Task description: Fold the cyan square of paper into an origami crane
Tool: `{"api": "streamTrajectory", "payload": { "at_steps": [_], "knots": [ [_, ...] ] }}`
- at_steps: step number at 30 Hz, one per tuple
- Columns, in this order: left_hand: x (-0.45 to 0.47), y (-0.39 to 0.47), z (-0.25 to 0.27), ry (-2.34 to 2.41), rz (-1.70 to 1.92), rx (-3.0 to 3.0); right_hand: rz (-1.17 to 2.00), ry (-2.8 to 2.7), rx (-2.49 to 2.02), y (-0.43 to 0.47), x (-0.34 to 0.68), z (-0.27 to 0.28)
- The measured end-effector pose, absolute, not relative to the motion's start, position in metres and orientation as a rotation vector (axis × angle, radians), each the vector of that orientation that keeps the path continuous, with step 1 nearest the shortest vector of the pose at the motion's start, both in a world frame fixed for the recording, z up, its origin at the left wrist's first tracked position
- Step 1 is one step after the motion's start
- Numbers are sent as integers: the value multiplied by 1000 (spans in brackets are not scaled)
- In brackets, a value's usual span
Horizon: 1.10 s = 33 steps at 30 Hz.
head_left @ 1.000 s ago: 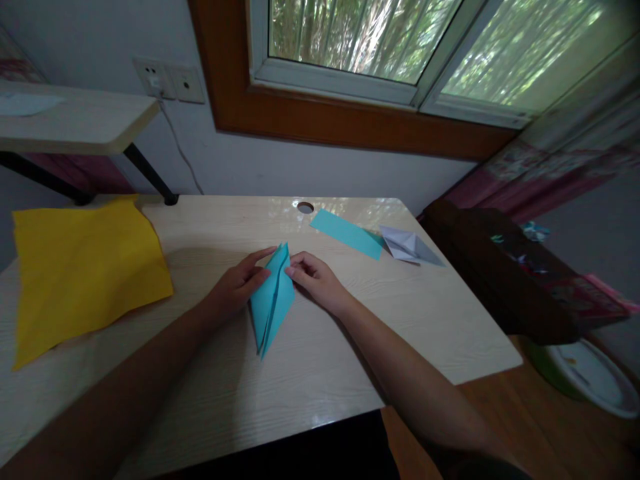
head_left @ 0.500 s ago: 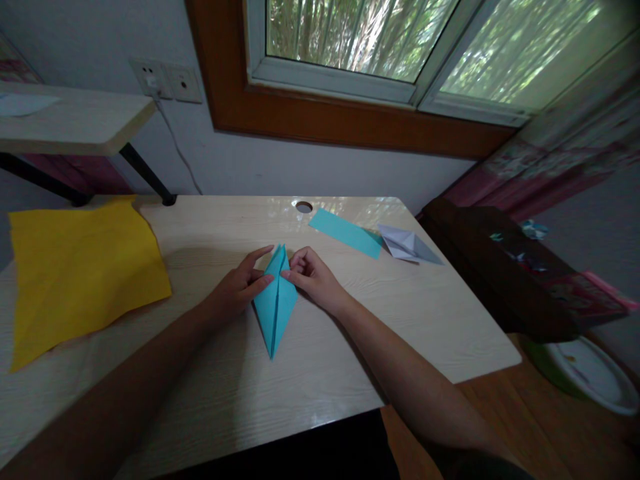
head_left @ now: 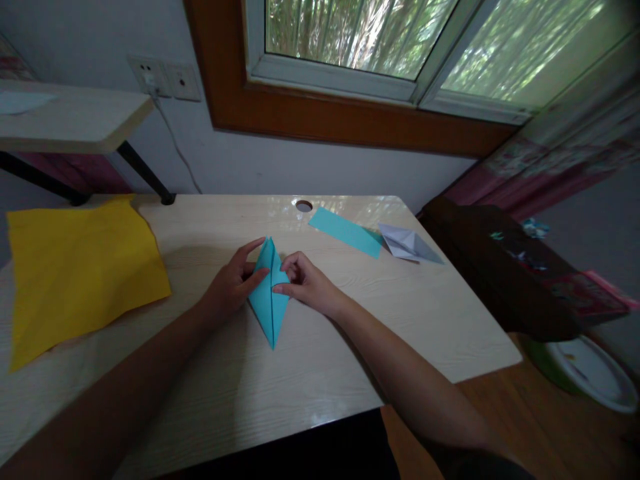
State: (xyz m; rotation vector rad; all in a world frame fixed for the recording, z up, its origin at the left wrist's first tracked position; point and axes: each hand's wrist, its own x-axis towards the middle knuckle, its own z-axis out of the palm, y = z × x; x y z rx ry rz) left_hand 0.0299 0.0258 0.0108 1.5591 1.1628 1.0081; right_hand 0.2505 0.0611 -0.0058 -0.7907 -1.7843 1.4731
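A sheet of turquoise paper, folded into a narrow diamond, is between my hands over the middle of the table. One point faces me, and a split runs down its centre. My left hand grips the left edge, thumb on top and index finger reaching up near the far tip. On the right edge, my right hand pinches the paper, with its thumb lying across the front near the centre line. The fingers behind the paper are partly hidden.
Yellow cloth-like sheet lies at the left. A turquoise paper strip and a folded pale paper boat-like shape are at the back right. A raised shelf stands at the back left; a round cable hole is near the back edge.
The folded paper has shifted slightly left and tilted the other way at its far tip. My right thumb has moved down and inward across its front.
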Motion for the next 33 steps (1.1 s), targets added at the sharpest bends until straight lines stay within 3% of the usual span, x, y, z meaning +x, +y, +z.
{"api": "streamTrajectory", "payload": {
  "at_steps": [6, 24, 33],
  "knots": [
    [31, 26, 13, 1192, 1075, 1518, 1575, -1775, -808, 59, 248, -10],
    [23, 28, 16, 1210, 1060, 1526, 1327, -2238, -522, 58, 260, 18],
    [27, 28, 14, 1291, 1140, 1542, 1265, -2131, -836, 56, 252, 16]
  ]
}}
